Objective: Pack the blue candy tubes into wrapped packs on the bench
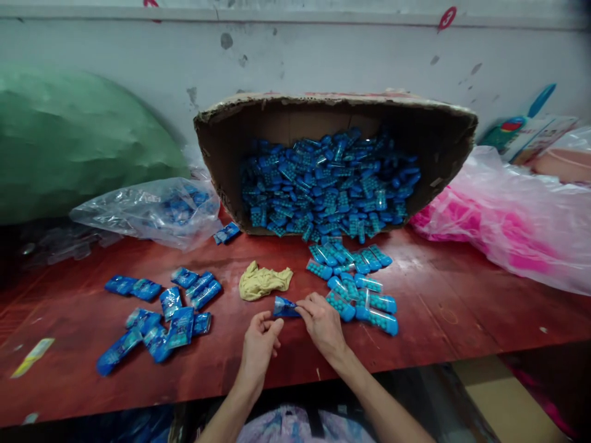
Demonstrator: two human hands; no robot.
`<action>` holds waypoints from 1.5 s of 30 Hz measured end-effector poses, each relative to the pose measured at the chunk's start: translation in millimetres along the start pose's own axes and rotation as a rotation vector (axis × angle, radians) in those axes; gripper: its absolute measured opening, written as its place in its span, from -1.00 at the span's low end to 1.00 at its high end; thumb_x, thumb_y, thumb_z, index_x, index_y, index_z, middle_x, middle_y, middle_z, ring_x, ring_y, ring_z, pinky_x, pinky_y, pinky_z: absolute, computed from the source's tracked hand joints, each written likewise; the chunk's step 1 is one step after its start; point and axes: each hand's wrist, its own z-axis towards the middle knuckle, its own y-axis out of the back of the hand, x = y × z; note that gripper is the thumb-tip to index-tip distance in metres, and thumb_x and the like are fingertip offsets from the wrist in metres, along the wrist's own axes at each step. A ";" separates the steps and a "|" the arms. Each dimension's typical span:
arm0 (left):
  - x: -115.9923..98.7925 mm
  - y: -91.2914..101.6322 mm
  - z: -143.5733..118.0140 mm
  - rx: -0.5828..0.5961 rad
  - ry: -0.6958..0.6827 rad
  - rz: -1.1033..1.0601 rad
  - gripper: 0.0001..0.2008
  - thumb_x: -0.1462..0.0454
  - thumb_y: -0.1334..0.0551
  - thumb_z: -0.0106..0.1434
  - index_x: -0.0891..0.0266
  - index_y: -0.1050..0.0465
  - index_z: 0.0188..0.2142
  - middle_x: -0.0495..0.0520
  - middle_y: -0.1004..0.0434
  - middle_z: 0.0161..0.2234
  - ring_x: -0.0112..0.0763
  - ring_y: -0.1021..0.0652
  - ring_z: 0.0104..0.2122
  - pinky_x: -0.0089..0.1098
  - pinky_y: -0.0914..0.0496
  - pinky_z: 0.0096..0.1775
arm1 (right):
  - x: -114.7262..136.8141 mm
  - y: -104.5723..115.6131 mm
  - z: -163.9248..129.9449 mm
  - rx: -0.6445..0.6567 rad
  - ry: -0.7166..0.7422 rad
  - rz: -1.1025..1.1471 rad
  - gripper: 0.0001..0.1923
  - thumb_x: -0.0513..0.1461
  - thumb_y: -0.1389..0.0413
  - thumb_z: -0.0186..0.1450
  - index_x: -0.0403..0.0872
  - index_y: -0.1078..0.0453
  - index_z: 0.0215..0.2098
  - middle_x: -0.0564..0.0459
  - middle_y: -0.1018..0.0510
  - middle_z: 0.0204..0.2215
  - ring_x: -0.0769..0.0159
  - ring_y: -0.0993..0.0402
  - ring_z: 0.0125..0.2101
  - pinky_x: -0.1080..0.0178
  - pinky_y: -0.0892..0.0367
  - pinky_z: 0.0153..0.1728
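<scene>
My right hand [319, 323] pinches the right end of a small blue printed packet [285, 307] between thumb and fingertips, just above the red tabletop. Left of it, my left hand [261, 346] is empty, its fingers loosely bent and the thumb apart from them. Beyond the packet lies a crumpled yellow cloth [264, 281]. Near my right hand are several clear tubes [339, 306] with blue caps and small turquoise balls inside. Several similar blue packets [180, 326] lie in a loose group on the left.
A worn cardboard box [221, 166] lies on its side at the back, heaped with blue-capped tubes. A clear plastic bag [120, 212] holds blue packets. At right is a bag with pink contents [484, 227]. A large green bulging thing [83, 147] stands at left.
</scene>
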 end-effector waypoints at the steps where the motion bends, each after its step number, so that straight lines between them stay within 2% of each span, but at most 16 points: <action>1: 0.2 -1.0 -0.3 0.026 0.029 -0.037 -0.58 0.12 -0.30 -0.15 0.29 -0.30 -0.31 -0.14 -0.33 -0.66 -0.58 -0.30 -0.75 -0.56 -0.12 -0.74 | 3.4 3.2 -2.8 -0.009 0.009 0.084 -0.83 -0.26 0.00 0.27 -0.03 -0.44 -0.30 0.04 -0.42 -0.42 0.31 -0.32 -0.36 0.32 -0.24 -0.31; 3: -0.1 -2.4 -0.4 0.077 0.071 -0.093 -0.62 0.11 -0.31 -0.14 0.31 -0.33 -0.38 -0.13 -0.32 -0.68 -0.59 -0.31 -0.73 -0.57 -0.13 -0.72 | 9.7 7.3 -8.3 -0.013 0.026 0.252 -0.83 -0.27 0.00 0.27 -0.03 -0.44 -0.31 0.04 -0.41 -0.40 0.30 -0.32 -0.32 0.30 -0.24 -0.27; 5: -1.2 -3.3 -0.2 0.095 0.090 -0.143 -0.67 0.11 -0.31 -0.13 0.33 -0.34 -0.48 -0.10 -0.33 -0.68 -0.60 -0.32 -0.71 -0.57 -0.14 -0.70 | 13.5 7.1 -11.2 -0.015 -0.027 0.434 -0.81 -0.28 -0.05 0.22 -0.02 -0.41 -0.20 0.03 -0.41 -0.34 0.30 -0.32 -0.30 0.28 -0.24 -0.25; 8: -3.2 -4.1 -0.1 0.102 0.106 -0.215 -0.70 0.14 -0.33 -0.14 0.34 -0.38 -0.51 -0.07 -0.38 -0.65 -0.59 -0.35 -0.68 -0.57 -0.16 -0.68 | 14.1 1.1 -9.3 0.038 -0.279 0.784 -0.64 -0.28 -0.12 0.12 -0.07 -0.34 -0.08 0.03 -0.43 -0.30 0.35 -0.33 -0.38 0.29 -0.26 -0.34; 12: -1.7 -5.3 -1.4 0.066 0.079 -0.223 -0.71 0.16 -0.35 -0.18 0.35 -0.40 -0.55 -0.06 -0.39 -0.69 -0.58 -0.34 -0.70 -0.55 -0.16 -0.67 | 15.3 -5.2 -6.1 0.209 -0.529 1.255 -0.78 -0.21 -0.16 0.07 -0.14 -0.42 -0.32 0.12 -0.42 -0.52 0.47 -0.26 -0.58 0.39 -0.17 -0.53; 16: 1.2 -6.3 -3.6 -0.006 0.026 -0.188 -0.72 0.16 -0.35 -0.19 0.34 -0.40 -0.58 -0.05 -0.39 -0.72 -0.56 -0.34 -0.71 -0.53 -0.18 -0.67 | 21.9 -5.1 -7.4 0.198 -0.643 1.557 -0.66 -0.15 -0.24 -0.02 -0.11 -0.37 -0.30 0.17 -0.39 -0.56 0.50 -0.25 -0.60 0.42 -0.14 -0.56; 18: 0.6 -7.0 -3.7 -0.004 0.033 -0.168 -0.72 0.15 -0.35 -0.20 0.34 -0.39 -0.60 -0.05 -0.38 -0.75 -0.55 -0.34 -0.73 -0.53 -0.18 -0.68 | 24.3 -4.5 -6.9 0.197 -0.607 1.537 -0.69 -0.11 -0.22 -0.03 -0.15 -0.38 -0.39 0.14 -0.39 -0.58 0.49 -0.25 -0.61 0.41 -0.14 -0.56; 22: -4.2 -11.1 -2.9 0.060 0.104 -0.211 -0.69 0.17 -0.38 -0.26 0.34 -0.38 -0.59 -0.01 -0.44 -0.72 -0.51 -0.38 -0.72 -0.51 -0.23 -0.70 | 25.0 -4.5 -3.4 0.113 -0.550 1.372 -0.75 -0.12 -0.18 0.00 -0.17 -0.33 -0.57 0.15 -0.35 -0.67 0.50 -0.20 -0.64 0.40 -0.11 -0.56; 28: -9.5 -22.2 -8.8 -0.014 0.110 -0.316 -0.71 0.22 -0.38 -0.27 0.34 -0.37 -0.58 -0.07 -0.39 -0.76 -0.52 -0.39 -0.72 -0.50 -0.30 -0.68 | 24.0 -12.3 -7.5 0.001 -0.524 1.190 -0.82 -0.17 -0.09 0.09 -0.12 -0.30 -0.57 0.19 -0.32 -0.64 0.46 -0.17 -0.60 0.38 -0.12 -0.54; 34: -11.7 -25.9 -15.2 0.054 0.170 -0.411 -0.68 0.18 -0.39 -0.26 0.31 -0.30 -0.63 -0.16 -0.26 -0.81 -0.58 -0.32 -0.76 -0.55 -0.22 -0.71 | 24.9 -16.5 -16.5 -0.071 -0.407 0.852 -0.72 -0.15 0.04 0.23 -0.07 -0.16 -0.61 0.22 -0.23 -0.68 0.45 -0.13 -0.61 0.38 -0.05 -0.58; 37: -12.2 -21.0 -16.4 0.107 0.196 -0.418 -0.66 0.15 -0.39 -0.24 0.30 -0.31 -0.59 -0.15 -0.27 -0.79 -0.57 -0.34 -0.76 -0.56 -0.20 -0.72 | 25.3 -15.2 -16.6 -0.054 -0.368 0.808 -0.71 -0.14 0.08 0.26 -0.06 -0.11 -0.60 0.22 -0.21 -0.68 0.46 -0.13 -0.62 0.39 -0.06 -0.58; 40: -13.3 -12.1 -17.5 0.262 0.257 -0.384 -0.67 0.13 -0.36 -0.15 0.34 -0.38 -0.48 -0.02 -0.42 -0.66 -0.56 -0.38 -0.72 -0.56 -0.20 -0.71 | 23.9 -9.2 -14.7 0.001 -0.340 0.815 -0.70 -0.14 0.08 0.26 -0.06 -0.11 -0.60 0.23 -0.19 -0.68 0.47 -0.12 -0.63 0.40 -0.07 -0.59; 42: -14.2 -6.4 -17.9 0.326 0.279 -0.384 -0.70 0.15 -0.34 -0.08 0.36 -0.40 -0.45 0.04 -0.47 -0.60 -0.58 -0.38 -0.72 -0.57 -0.19 -0.71 | 20.5 -0.2 -14.2 0.042 -0.268 0.732 -0.68 -0.15 0.09 0.27 -0.07 -0.14 -0.62 0.22 -0.21 -0.67 0.46 -0.14 -0.61 0.39 -0.09 -0.58; 45: -15.2 -1.3 -17.7 0.269 0.315 -0.419 -0.78 0.20 -0.30 -0.01 0.34 -0.36 -0.48 0.03 -0.46 -0.61 -0.62 -0.33 -0.75 -0.59 -0.15 -0.74 | 8.2 18.7 -15.8 -0.014 -0.150 0.381 -0.78 -0.19 0.06 0.28 -0.07 -0.31 -0.47 0.10 -0.39 -0.49 0.34 -0.29 -0.43 0.31 -0.18 -0.39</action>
